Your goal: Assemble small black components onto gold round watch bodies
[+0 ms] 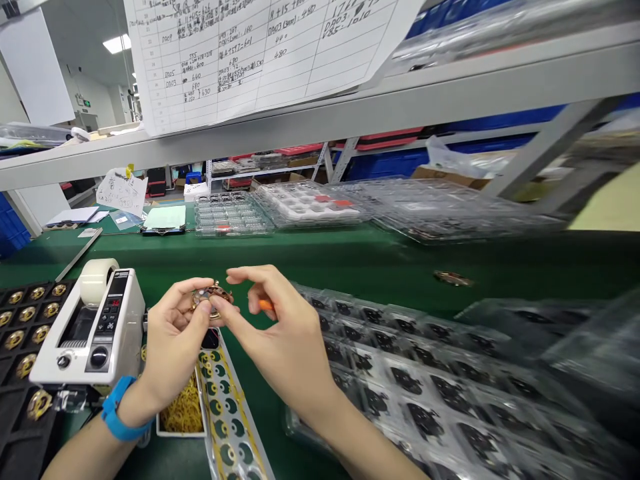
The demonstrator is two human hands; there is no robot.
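Observation:
My left hand (175, 327), with a blue band on its wrist, pinches a small round gold-rimmed metal part (216, 292) between thumb and fingers. Across from it, my right hand (280, 327) rests its thumb against the part, its index finger stretched out above. A small orange piece (266, 305) shows in the curled fingers of that hand; the rest of it is hidden. Below the hands stand a white box (183, 435) of thin yellow pieces and a long strip (227, 407) with rows of round cut-outs and yellow edging.
On the left are a white tape dispenser (113, 333) and a black tray (15, 400) of gold round parts. Clear plastic trays (400, 373) with dark parts spread across the right. One loose round part (453, 278) lies on the green table (350, 257). A grey shelf beam (310, 110) crosses above.

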